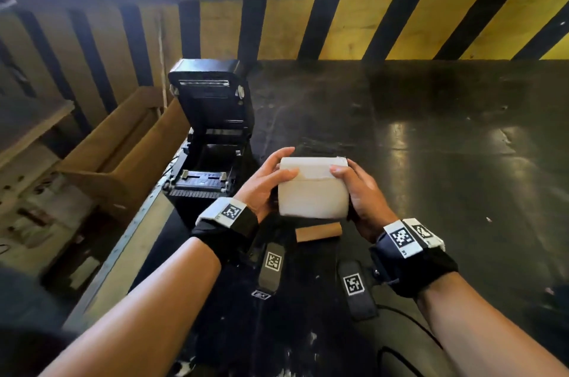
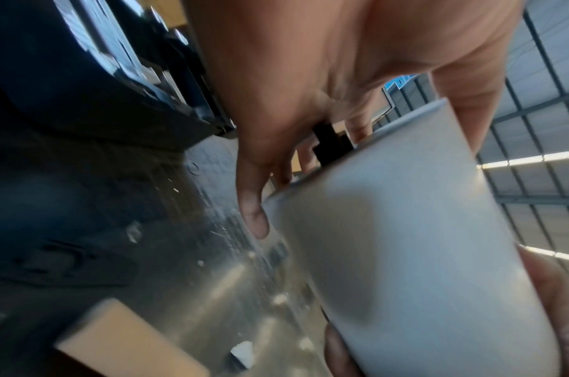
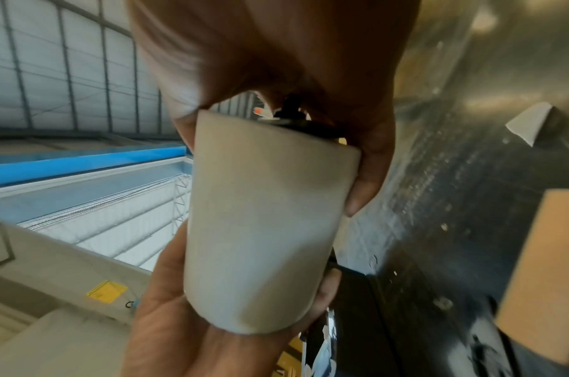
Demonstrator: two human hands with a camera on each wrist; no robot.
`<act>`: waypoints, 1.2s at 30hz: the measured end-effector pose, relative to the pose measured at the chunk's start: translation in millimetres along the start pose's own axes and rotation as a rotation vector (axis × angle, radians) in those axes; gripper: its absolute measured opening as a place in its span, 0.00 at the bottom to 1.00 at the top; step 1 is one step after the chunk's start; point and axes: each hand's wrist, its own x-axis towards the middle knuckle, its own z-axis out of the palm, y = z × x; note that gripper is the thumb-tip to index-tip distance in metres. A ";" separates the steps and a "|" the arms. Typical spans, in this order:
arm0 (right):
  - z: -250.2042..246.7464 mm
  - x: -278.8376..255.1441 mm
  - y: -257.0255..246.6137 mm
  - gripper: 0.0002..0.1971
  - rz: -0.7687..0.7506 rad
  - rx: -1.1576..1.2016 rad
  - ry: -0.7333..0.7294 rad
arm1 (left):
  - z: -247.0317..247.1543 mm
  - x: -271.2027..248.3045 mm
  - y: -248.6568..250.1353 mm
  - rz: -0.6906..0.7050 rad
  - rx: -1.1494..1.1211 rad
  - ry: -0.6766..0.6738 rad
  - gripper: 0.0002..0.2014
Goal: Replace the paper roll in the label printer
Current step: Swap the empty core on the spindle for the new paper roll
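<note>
White paper roll (image 1: 313, 189) sits between your two hands, held above the dark floor (image 1: 431, 136) with its axis running from one palm to the other. Your left hand (image 1: 264, 182) clasps its left end: the thumb lies over the top near edge of the roll, and the fingers curl round the far side. In the left wrist view the fingertips (image 2: 257, 224) press the end rim of the paper roll (image 2: 406, 242), with a black part just showing behind them at the roll's end. Your right hand (image 1: 363, 195) grips the opposite end, thumb laid on top and pointing toward the left thumb, the other fingers wrapped underneath. The right wrist view shows the paper roll (image 3: 263, 224) caught between the thumb side and the fingers (image 3: 367, 178), with a black hub at the end nearest the palm. A loose edge of paper runs across the top of the roll between your two thumbs.

Just below your hands, on the floor, lies a bare brown cardboard core (image 1: 318, 231). Left of your left fingers and slightly beyond them stands the black label printer (image 1: 209, 142), its lid tipped up and its bay open. Beside the printer, further left, is a cardboard box (image 1: 123, 155).
</note>
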 end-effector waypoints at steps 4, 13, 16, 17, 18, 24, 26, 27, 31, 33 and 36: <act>4.5 -2.3 16.3 0.15 0.126 0.055 0.031 | -13.5 -8.5 -10.3 -0.109 0.077 0.015 0.24; -9.7 -20.7 30.2 0.06 0.219 0.143 0.161 | -85.0 -8.9 -82.4 -0.172 1.086 0.210 0.36; -12.7 -26.0 34.2 0.08 0.245 0.174 0.191 | -91.0 -4.0 -101.2 -0.211 1.168 0.119 0.39; -13.3 -27.4 36.0 0.09 0.249 0.179 0.197 | -91.3 -1.5 -105.1 -0.219 1.200 0.105 0.39; -12.2 -28.5 37.3 0.09 0.253 0.181 0.200 | -92.2 1.4 -108.6 -0.211 1.240 0.095 0.39; -8.9 -36.0 43.8 0.14 0.260 0.193 0.224 | -85.8 16.7 -111.0 -0.200 1.383 0.089 0.32; -8.9 -37.6 44.5 0.17 0.248 0.188 0.231 | -81.2 23.4 -107.7 -0.214 1.393 0.087 0.28; -8.8 -38.3 44.6 0.16 0.246 0.189 0.233 | -79.5 26.3 -105.3 -0.227 1.387 0.082 0.26; -10.9 -42.6 43.2 0.12 0.260 0.190 0.252 | -73.9 37.9 -95.5 -0.330 1.314 0.077 0.18; -10.7 -44.1 41.5 0.15 0.269 0.182 0.251 | -72.5 39.1 -89.9 -0.382 1.292 0.087 0.18; -10.1 -46.2 41.0 0.21 0.275 0.183 0.227 | -74.2 39.7 -88.9 -0.414 1.269 0.078 0.22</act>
